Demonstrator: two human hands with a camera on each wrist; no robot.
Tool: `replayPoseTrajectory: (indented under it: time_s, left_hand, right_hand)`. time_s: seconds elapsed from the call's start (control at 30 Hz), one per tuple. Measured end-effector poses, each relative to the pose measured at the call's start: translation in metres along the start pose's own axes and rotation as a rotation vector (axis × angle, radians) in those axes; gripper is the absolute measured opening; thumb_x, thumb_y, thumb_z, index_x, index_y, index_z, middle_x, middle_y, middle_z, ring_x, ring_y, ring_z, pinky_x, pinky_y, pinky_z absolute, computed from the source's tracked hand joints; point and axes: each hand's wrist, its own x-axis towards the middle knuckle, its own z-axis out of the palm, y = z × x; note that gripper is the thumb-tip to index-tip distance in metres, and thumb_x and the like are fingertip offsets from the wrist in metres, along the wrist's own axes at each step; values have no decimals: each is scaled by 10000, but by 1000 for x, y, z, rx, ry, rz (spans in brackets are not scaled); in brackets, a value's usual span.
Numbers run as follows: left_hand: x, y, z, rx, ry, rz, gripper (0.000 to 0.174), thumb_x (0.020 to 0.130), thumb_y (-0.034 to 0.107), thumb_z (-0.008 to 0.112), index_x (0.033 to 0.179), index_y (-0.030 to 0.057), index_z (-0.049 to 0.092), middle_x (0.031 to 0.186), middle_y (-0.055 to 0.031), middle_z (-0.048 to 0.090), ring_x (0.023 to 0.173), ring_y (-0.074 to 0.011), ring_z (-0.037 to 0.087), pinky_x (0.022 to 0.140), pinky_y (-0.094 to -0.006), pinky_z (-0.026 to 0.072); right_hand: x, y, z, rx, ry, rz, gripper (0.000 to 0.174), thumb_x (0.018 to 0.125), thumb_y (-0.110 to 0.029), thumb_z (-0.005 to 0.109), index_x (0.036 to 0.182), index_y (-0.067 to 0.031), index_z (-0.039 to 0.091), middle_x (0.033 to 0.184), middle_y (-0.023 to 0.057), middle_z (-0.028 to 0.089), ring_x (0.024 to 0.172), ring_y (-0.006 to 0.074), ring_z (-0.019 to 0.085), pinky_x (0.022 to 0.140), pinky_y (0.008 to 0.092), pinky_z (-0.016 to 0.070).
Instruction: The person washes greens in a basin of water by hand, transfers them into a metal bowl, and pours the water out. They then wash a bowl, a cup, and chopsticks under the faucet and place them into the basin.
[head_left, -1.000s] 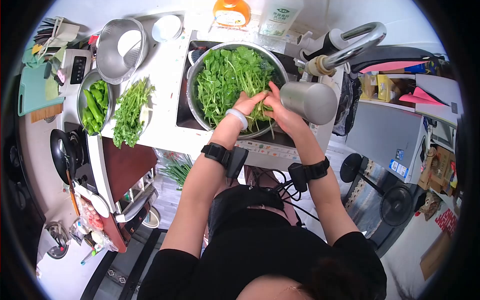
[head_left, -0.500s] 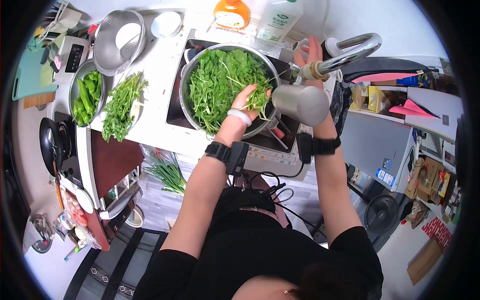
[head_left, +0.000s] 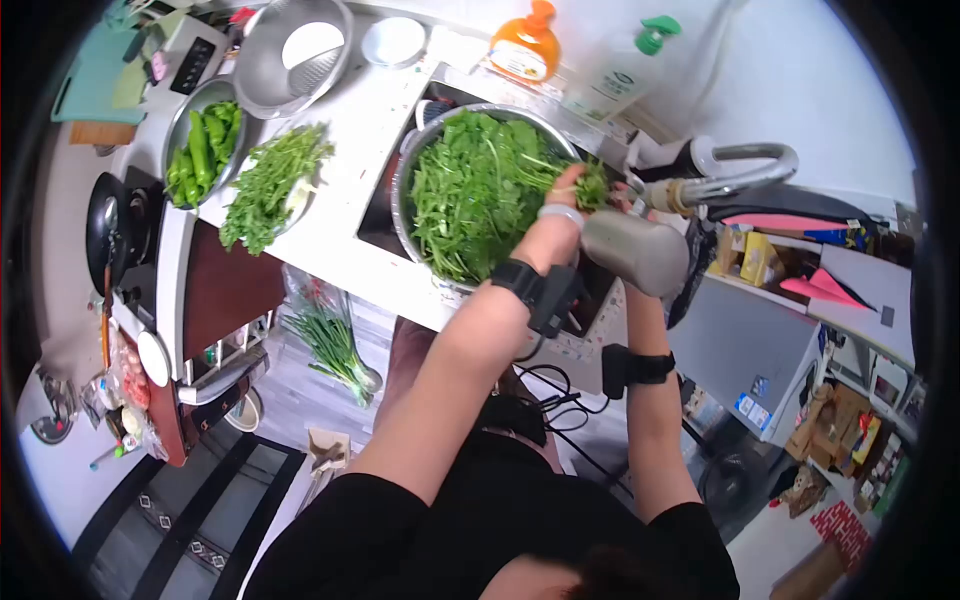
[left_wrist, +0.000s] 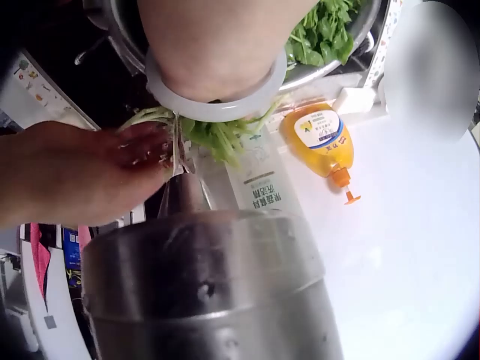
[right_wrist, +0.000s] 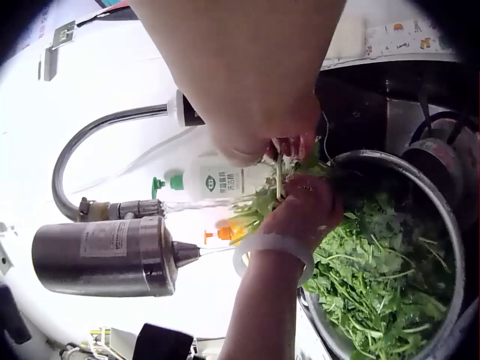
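My left hand (head_left: 562, 220), with a pale bangle at its wrist, grips a small bunch of leafy greens (head_left: 592, 187) beside the faucet's metal cylinder (head_left: 637, 252). In the left wrist view a thin stream of water (left_wrist: 178, 146) runs right by the bunch. My right hand (left_wrist: 94, 174) meets it from the other side, fingers bent in at the stems; in the right wrist view the two hands come together around them. The cylinder hides most of the right hand in the head view. A big metal basin (head_left: 402, 215) in the sink is heaped with wet greens (head_left: 475, 190).
Orange (head_left: 525, 45) and green-capped (head_left: 612, 80) pump bottles stand behind the sink. The chrome faucet pipe (head_left: 760, 155) arches at the right. Left on the counter are a bunch of herbs (head_left: 270, 185), a bowl of green peppers (head_left: 205, 150) and a colander (head_left: 265, 70). Scallions (head_left: 335, 345) lie below.
The right hand first left the basin and reached back past the faucet. My left hand lifted a bunch of greens and carried it right, out of the basin to the faucet, meeting the right hand.
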Motion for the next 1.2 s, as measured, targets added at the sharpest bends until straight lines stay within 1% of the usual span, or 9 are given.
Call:
replayPoseTrajectory:
  time_s: [0.1,0.13,0.17,0.43,0.73,0.87,0.93,0.97,1.2]
  left_hand:
    - [-9,-14,5,231,159,177,486,797,444,442,856,-29,537,774,-234,571,697,-383,555,659,-486,459]
    - [-14,-7,-2,-189,-171,-174,459,785,428,474,828,-25,533,771,-225,575,686,-364,561,636,-469,464]
    - [-8,-15,-2,107,268,14,396,781,378,506,807,-17,527,733,-212,567,681,-340,565,613,-457,467]
    - [-38,-47,3,433,393,366,466,735,185,584,1118,12,384,1081,-153,484,857,-213,556,728,-342,462]
    - [-85,-36,14,573,327,138,671,760,99,599,1327,91,240,1243,-83,427,1105,-205,470,878,-342,413]
    - [1,-15,-69,533,153,10,264,831,280,523,1040,119,551,929,-82,604,896,-241,559,710,-399,460]
    - [-51,-22,36,743,450,-292,205,849,290,492,956,132,568,901,-78,601,783,-216,569,697,-371,456]
    - [-62,-28,47,694,266,74,96,800,218,504,783,157,577,811,-43,606,700,-180,566,704,-351,474]
    - [57,17,-35,432,98,-43,98,787,211,513,797,142,581,781,-61,603,692,-198,572,665,-356,484]
  right_hand:
    - [15,-4,30,65,-41,28,375,799,-136,507,1155,-22,486,1010,111,572,887,197,554,792,290,432]
    - [18,-7,36,79,-55,40,375,801,-139,504,1157,-23,485,1010,110,571,887,195,553,790,289,432]
    - [21,-9,40,91,-70,52,375,803,-141,502,1158,-24,484,1011,108,571,886,193,552,788,287,432]
    - [37,-32,65,162,-194,152,374,822,-160,483,1173,-30,472,1015,98,565,879,177,544,772,274,429]
    - [25,-58,90,248,-346,304,375,842,-181,461,1189,-38,459,1020,87,559,872,159,535,754,260,426]
    - [16,-68,70,229,-391,383,375,852,-190,452,1196,-41,454,1022,81,557,868,151,532,746,253,425]
    - [3,-65,40,185,-369,450,376,856,-195,447,1200,-43,451,1024,79,555,867,147,530,742,250,424]
    - [-4,-66,20,156,-356,486,376,858,-197,445,1202,-44,449,1024,78,555,866,145,529,740,249,424]
    - [-21,-86,-54,69,-336,654,377,875,-213,428,1214,-50,439,1028,69,550,860,131,522,726,237,422]
